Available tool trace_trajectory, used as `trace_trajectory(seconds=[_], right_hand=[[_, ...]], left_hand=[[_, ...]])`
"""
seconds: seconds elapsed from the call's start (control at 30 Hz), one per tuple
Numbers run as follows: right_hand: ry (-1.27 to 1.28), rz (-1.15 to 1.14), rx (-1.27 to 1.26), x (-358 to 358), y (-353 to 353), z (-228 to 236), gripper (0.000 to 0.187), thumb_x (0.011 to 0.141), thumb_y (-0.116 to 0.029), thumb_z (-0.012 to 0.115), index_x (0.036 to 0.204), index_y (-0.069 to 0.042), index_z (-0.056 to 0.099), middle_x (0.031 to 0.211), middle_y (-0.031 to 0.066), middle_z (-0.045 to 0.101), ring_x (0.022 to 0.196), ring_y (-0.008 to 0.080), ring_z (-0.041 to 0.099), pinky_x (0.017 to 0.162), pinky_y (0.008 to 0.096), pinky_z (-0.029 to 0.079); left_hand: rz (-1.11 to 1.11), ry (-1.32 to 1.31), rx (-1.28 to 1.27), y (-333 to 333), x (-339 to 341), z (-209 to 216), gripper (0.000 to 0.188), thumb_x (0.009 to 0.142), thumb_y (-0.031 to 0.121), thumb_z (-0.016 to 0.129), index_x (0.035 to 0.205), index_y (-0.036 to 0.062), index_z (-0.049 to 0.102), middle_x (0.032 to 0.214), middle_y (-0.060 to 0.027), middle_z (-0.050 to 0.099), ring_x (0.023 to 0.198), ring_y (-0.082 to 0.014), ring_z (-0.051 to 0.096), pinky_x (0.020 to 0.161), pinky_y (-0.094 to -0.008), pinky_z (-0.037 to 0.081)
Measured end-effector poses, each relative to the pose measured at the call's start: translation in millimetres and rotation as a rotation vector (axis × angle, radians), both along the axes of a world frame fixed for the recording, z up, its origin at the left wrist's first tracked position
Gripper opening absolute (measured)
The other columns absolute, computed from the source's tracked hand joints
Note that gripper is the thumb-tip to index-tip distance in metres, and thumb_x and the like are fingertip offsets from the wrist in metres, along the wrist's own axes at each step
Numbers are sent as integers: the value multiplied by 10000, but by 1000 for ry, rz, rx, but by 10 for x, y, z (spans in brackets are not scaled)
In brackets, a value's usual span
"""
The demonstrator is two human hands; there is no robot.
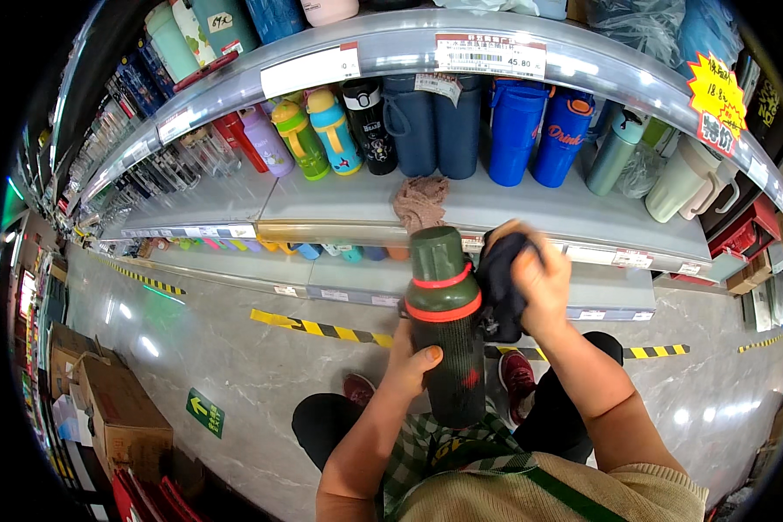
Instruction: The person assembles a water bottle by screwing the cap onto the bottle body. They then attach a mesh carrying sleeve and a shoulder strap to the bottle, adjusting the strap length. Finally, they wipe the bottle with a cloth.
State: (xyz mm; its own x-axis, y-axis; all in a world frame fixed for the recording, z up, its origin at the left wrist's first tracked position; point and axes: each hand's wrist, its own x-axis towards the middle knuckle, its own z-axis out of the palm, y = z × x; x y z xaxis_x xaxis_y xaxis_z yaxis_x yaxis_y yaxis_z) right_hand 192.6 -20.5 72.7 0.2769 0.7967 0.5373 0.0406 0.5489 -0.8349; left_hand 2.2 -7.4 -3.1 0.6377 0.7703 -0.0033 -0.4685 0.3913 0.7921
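My left hand [411, 362] is wrapped round the lower body of a dark green thermos flask [446, 348] with red rings and a green cup lid. The flask tilts a little, its lid toward the shelf. In my right hand [539, 283], slightly blurred, is a bunched dark cloth [501, 283], against the flask's upper right side. A brown cloth [420, 204] lies crumpled on the shelf's front edge, just beyond the lid.
Behind the flask, a grey shelf [339, 204] carries dark blue bottles [455, 126], blue bottles [518, 130], children's bottles [333, 130] and a cream jug [683, 178]. An upper shelf [391, 54] overhangs it. Cardboard boxes [122, 409] stand at left; striped tape [322, 327] crosses the floor.
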Motion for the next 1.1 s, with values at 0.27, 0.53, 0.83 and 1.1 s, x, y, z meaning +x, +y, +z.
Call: trace_trajectory(seconds=[0.27, 0.53, 0.83, 1.1], right_hand=[[-147, 91, 137, -39, 40, -159, 250, 842, -195, 640, 876, 45, 576, 893, 118, 582, 845, 237, 525, 782, 341, 424], [-119, 122, 122, -173, -4, -160, 291, 879, -266, 637, 874, 14, 555, 965, 123, 518, 858, 208, 490, 781, 322, 404], [-310, 244, 92, -168, 21, -292, 173, 755, 48, 644, 899, 27, 549, 919, 116, 513, 845, 234, 511, 768, 315, 421], [397, 102, -249, -95, 106, -249, 218, 943, -225, 573, 999, -17, 604, 866, -3, 613, 772, 76, 557, 688, 231, 465]], left_hand=[[-153, -14, -35, -93, -9, 78, 965, 618, 678, 709, 1235, -19, 453, 1050, -148, 596, 909, -235, 631, 772, -347, 540], [-301, -231, -208, -148, -7, 48, 943, 556, 799, 658, 1102, 41, 530, 935, -69, 567, 821, -182, 555, 680, -303, 464], [-623, -747, -90, 39, 36, -6, 946, 593, 645, 751, 1188, -23, 446, 988, -187, 565, 773, -301, 600, 639, -361, 511], [-50, 105, 104, 6, -236, 344, 863, 595, 224, 818, 1301, -19, 387, 1193, -130, 540, 1104, -206, 531, 964, -344, 417]])
